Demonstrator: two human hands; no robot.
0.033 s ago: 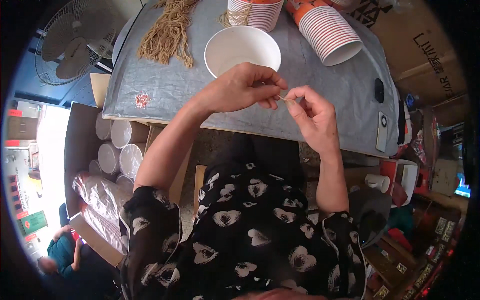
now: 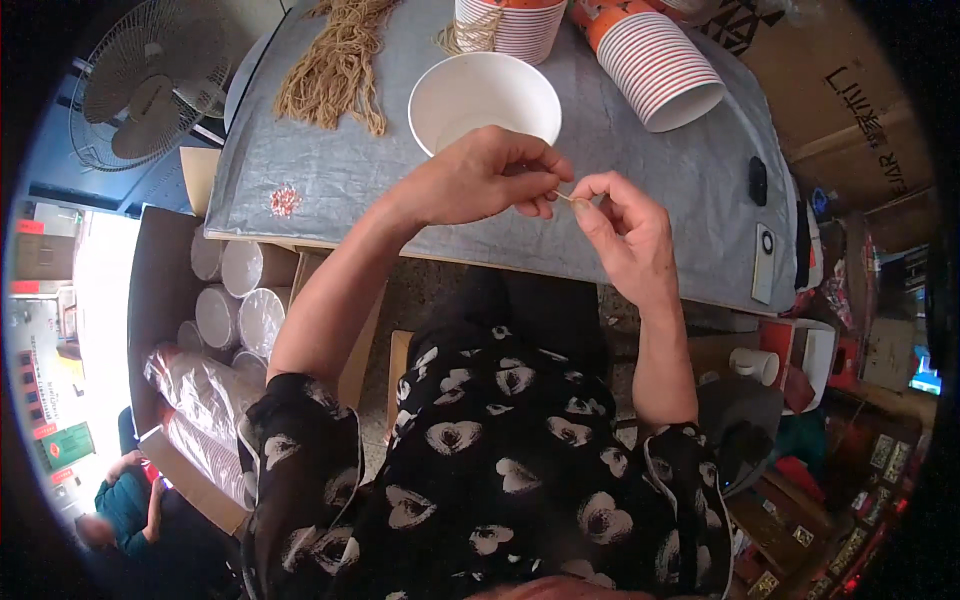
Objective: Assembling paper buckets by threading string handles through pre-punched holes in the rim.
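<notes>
Both my hands are raised over the near edge of the table, fingertips almost meeting. A short piece of thin tan string (image 2: 564, 196) runs between them. My left hand (image 2: 490, 178) pinches one end, and my right hand (image 2: 630, 235) pinches the other between thumb and forefinger. Just beyond my left hand is a white paper bucket (image 2: 485, 95), its mouth facing me and its lower rim partly hidden by that hand. A bundle of tan string (image 2: 340, 75) lies at the far left of the table. More string loops (image 2: 470, 35) hang by a stack of buckets.
Stacked orange-and-white buckets (image 2: 660, 75) lie tilted at the far right. Small red and white bits (image 2: 285, 201) lie on the grey table cover (image 2: 330, 170). A carton (image 2: 160, 300) of wrapped buckets stands left, below a fan (image 2: 150, 90). Another person (image 2: 130, 505) sits lower left.
The string between my fingertips looks straighter than before. My hands have hardly moved.
</notes>
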